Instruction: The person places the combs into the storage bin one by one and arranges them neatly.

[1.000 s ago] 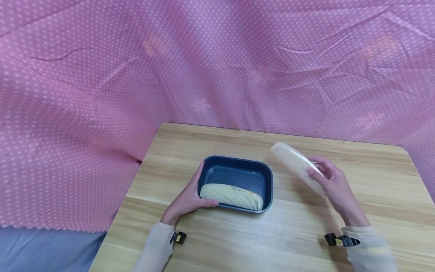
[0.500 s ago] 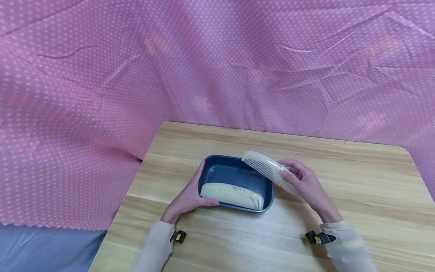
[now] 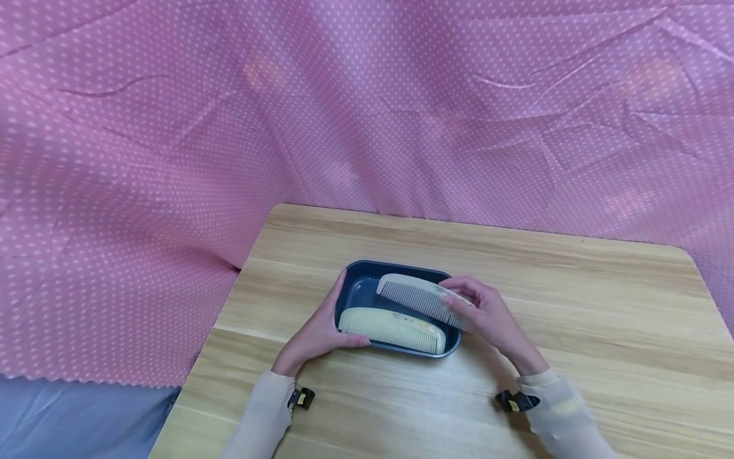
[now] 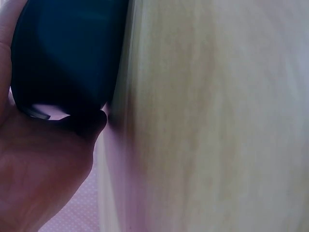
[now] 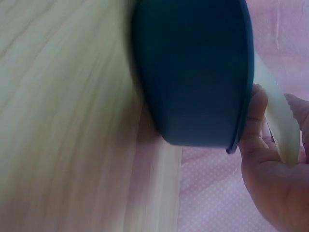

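A dark blue rectangular container [image 3: 357, 293] stands on the table. My left hand [image 3: 316, 336] grips its left end, with the thumb along the near side and the fingers on the left side. Inside, along the near wall, lies a cream comb [image 3: 390, 328] with small printed marks. A second, whitish comb [image 3: 415, 295] is pinched at its right end between the thumb and fingers of my right hand [image 3: 484, 317]. This comb slants over the container's right part, teeth toward me. In the right wrist view the held comb [image 5: 282, 121] sits above the container's rim.
The light wood table [image 3: 608, 319] extends around the container, with rounded far corners. Behind it and to the left hangs a pink polka-dot cloth [image 3: 367, 115]. Blue-grey fabric [image 3: 80, 414] shows at lower left.
My right hand has moved left with the whitish comb, from the table's right side to over the container. The left hand, the container and the cream comb have stayed in place.
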Demonstrator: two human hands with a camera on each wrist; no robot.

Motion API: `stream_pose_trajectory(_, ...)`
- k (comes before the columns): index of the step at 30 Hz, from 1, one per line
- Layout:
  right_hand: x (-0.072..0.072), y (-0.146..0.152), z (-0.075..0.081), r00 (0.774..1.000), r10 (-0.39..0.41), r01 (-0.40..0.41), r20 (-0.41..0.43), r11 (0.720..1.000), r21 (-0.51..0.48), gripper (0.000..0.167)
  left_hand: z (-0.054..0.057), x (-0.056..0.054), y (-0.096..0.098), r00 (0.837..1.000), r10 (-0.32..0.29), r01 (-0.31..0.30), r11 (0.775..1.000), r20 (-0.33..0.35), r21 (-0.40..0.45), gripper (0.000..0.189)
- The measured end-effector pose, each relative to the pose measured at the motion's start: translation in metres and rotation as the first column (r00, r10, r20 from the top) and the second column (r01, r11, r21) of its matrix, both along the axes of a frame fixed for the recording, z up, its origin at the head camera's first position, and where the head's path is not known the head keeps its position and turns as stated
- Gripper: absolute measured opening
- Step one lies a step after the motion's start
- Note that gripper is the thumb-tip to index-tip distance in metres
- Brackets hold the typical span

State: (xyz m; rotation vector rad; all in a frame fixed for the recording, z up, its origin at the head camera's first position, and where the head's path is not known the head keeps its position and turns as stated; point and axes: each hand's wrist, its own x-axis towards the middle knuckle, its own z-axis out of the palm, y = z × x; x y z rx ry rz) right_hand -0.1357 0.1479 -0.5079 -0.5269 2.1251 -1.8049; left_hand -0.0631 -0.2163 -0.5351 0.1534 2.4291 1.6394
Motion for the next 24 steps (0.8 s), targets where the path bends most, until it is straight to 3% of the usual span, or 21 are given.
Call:
stream_pose_trajectory(11,0.005,-0.028,0.005,0.998,0.059,-0.056,-0.025,0.995,0.08,0.026,-0.001,-0.002,-0.001,1.0,-0.007,0.007,1.0,-0.005,0.029,0.146)
stream_pose_trajectory(16,0.008,-0.041,0.003,0.99,0.1,-0.087,-0.101,0.988,0.129,0.02,0.001,-0.003,0.0,1.0,-0.014,0.014,0.999,0.006,0.043,0.146)
stream_pose_trajectory(20,0.013,-0.052,0.0,0.973,0.14,-0.105,-0.182,0.976,0.188,0.016,0.007,-0.002,0.001,0.999,-0.022,0.021,0.998,0.025,0.058,0.144)
stream_pose_trajectory(24,0.02,-0.063,-0.003,0.939,0.18,-0.096,-0.292,0.955,0.281,0.015,0.009,-0.001,0.001,0.999,-0.025,0.022,0.997,0.032,0.07,0.143)
